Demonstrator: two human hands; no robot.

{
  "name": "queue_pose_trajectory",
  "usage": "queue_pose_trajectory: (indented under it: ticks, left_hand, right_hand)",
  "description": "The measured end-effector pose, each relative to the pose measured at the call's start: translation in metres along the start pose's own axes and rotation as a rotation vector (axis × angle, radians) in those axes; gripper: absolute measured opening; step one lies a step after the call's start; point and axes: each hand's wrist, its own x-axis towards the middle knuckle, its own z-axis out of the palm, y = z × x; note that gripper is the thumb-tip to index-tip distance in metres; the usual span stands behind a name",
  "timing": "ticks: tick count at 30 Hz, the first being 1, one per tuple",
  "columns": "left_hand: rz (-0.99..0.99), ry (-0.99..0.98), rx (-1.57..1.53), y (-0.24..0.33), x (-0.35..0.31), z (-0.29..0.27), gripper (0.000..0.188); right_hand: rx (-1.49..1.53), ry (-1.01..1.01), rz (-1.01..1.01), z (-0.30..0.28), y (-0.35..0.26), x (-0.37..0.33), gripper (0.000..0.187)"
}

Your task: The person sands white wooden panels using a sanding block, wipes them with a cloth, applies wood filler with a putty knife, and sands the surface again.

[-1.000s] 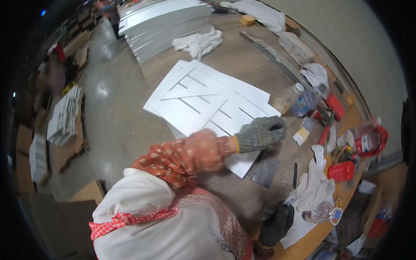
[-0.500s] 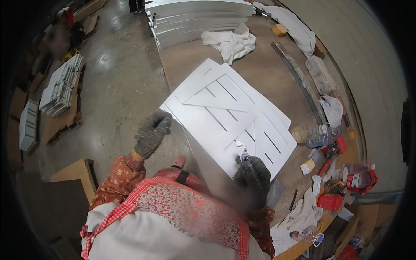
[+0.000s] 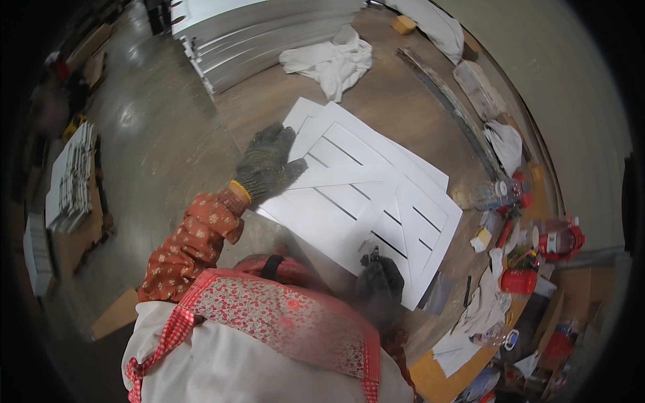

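Fingers (image 3: pixel 277 136) of the gloved left hand (image 3: pixel 269 164) extend, thumb apart, over the left edge of a white slotted panel (image 3: pixel 366 201) on the bench (image 3: pixel 386 80). The gloved right hand (image 3: pixel 380 279) curls above its near edge; whether it grips anything, I cannot tell. Cloth (image 3: pixel 329 60) lies beyond, bottles (image 3: pixel 485 195) rightward. Boards (image 3: pixel 70 178) are stacked far left; a pale wall (image 3: pixel 564 114) stands right.

White, dark-slotted panels (image 3: pixel 359 211) lie flat, overlapping askew.

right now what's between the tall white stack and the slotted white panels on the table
A crumpled white cloth lies between them, with brown tabletop showing beside it, as seen in the head view.
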Motion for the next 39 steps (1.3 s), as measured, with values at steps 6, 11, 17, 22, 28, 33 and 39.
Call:
queue_pose_trajectory:
  ticks: [6,11,17,22,28,33,39]
  left_hand:
    - [0.019,-0.020,-0.033,-0.018,-0.013,-0.001,0.069]
    - [-0.165,0.019,-0.034,-0.031,-0.041,-0.029,0.068]
    - [-0.385,0.066,-0.357,-0.035,-0.080,-0.039,0.041]
    - [-0.610,0.285,-0.774,-0.028,-0.134,-0.018,0.036]
    - [-0.236,0.257,0.040,0.005,-0.220,0.038,0.035]
    - [-1.016,0.027,-1.532,0.096,-0.204,0.012,0.035]
    - [-0.902,-0.068,-1.874,0.129,-0.212,0.034,0.031]
  right_hand:
    - [-0.453,-0.009,-0.489,0.022,-0.005,0.007,0.029]
    - [-0.561,-0.050,-0.748,0.041,-0.016,0.028,0.020]
    - [-0.229,-0.250,-0.292,0.049,-0.005,0.031,0.018]
    - [-0.062,-0.217,-0.205,0.037,0.003,0.051,0.019]
    - [-0.192,-0.153,-0.404,0.021,-0.016,0.050,0.018]
    - [0.205,-0.277,0.192,-0.011,-0.005,0.015,0.021]
    - [-0.443,-0.358,-0.775,-0.055,0.040,-0.003,0.024]
